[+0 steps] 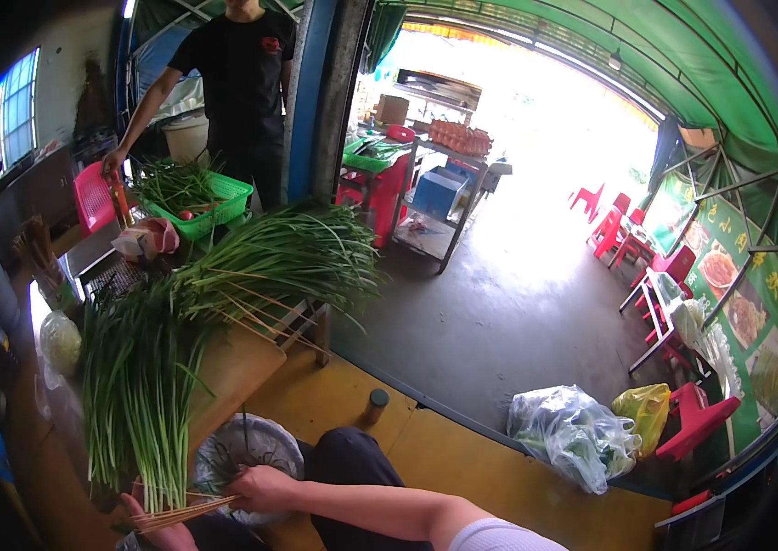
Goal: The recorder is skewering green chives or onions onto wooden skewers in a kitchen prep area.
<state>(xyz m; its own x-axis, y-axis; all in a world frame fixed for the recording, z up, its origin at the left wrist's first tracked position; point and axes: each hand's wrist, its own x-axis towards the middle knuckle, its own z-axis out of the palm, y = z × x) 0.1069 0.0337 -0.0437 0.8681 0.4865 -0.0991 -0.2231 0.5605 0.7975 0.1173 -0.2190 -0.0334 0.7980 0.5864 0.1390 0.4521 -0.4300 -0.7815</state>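
Observation:
Long garlic chives lie in a thick layer on a wooden board, their pale cut ends towards me. A second heap of chives lies crosswise behind them, with several loose thin tan strips on it. My right hand grips one end of a bundle of similar strips. My left hand is at the bundle's other end, just below the chive ends, the strips lying across it. Part of this hand is hidden by the strips. Beneath my right hand is a lined basin with green scraps.
A person in a black shirt stands across the table beside a green basket of greens. A jar stands on the floor near my knee. Filled plastic bags lie at right. A metal cart carries egg trays.

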